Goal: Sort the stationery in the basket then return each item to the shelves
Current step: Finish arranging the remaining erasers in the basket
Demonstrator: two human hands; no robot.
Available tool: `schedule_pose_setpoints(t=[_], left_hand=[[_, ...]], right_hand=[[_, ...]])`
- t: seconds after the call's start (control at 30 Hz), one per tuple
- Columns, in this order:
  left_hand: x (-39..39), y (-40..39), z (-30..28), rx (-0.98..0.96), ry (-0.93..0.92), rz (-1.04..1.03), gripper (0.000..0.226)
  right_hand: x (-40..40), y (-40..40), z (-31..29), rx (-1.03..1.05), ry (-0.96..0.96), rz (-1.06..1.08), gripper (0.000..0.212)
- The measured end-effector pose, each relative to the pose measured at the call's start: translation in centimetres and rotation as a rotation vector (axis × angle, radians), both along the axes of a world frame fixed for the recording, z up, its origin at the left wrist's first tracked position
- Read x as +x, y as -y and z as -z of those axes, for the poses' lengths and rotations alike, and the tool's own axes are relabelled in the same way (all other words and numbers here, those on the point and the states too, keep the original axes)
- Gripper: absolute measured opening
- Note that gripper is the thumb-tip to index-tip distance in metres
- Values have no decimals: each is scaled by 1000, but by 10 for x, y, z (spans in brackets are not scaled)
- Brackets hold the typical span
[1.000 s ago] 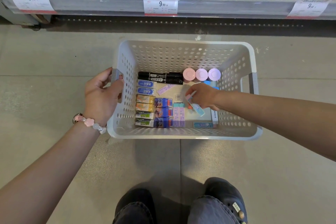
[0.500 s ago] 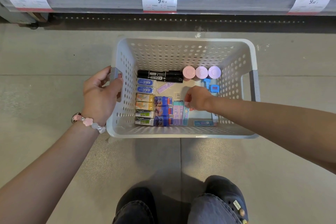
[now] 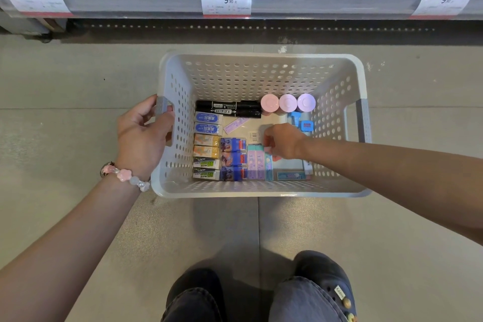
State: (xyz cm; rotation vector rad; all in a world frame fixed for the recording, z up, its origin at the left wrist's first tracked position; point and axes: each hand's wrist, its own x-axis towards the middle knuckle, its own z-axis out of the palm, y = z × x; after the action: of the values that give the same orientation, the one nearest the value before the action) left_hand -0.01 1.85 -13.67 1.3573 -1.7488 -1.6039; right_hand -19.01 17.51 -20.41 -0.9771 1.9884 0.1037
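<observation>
A white perforated basket [image 3: 261, 78] stands on the floor with stationery laid in rows. My left hand [image 3: 142, 136] grips its grey left handle. My right hand [image 3: 283, 142] reaches inside, fingers curled down onto a teal slim box [image 3: 268, 168] that lies beside two purple slim boxes [image 3: 254, 165]. Black markers [image 3: 227, 108] lie along the back, next to three round pastel caps [image 3: 287, 103]. Boxed erasers [image 3: 207, 149] fill the left column, blue ones [image 3: 233, 158] beside them.
A store shelf edge [image 3: 339, 2] with price tags [image 3: 226, 1] and product cartons runs across the top. A loose purple eraser [image 3: 235, 124] and small blue items [image 3: 305, 125] lie in the basket. My dark shoes [image 3: 324, 285] are on the grey floor below.
My right hand carried the teal slim box left and set it down beside the purple boxes. The left hand kept its hold on the handle.
</observation>
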Motion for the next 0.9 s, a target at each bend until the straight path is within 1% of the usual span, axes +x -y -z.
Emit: schedule_pose_setpoints(t=[0.07,0.13,0.2,0.27,0.3,0.37,0.5,0.63,0.9], left_hand=[[0,0,-1,-6,-10,10,20],[0,0,-1,-3,-20,10,19],[0,0,-1,-6,-17,13,19],[0,0,1,-7,-15,18,19],[0,0,1,-6,-18,18,18],[0,0,0,-6,-26,19,17],[0,1,0,-4,-25,19,18],[0,0,-1,22,-37,3,21],[-1,-1,-1,14,-26,-4,23]], right_hand=[[-2,2,-6,33,-12,-67,30],[-5,4,-16,81,-112,-168,35],[-7,4,-23,187,-189,-322,31],[-3,0,-20,375,-119,-439,30],[-1,-4,-14,427,-82,-469,33],[2,-13,-6,419,-63,-476,37],[8,-20,-8,369,-55,-458,38],[8,-18,-7,385,-14,-497,28],[1,-16,-9,403,108,-451,26]])
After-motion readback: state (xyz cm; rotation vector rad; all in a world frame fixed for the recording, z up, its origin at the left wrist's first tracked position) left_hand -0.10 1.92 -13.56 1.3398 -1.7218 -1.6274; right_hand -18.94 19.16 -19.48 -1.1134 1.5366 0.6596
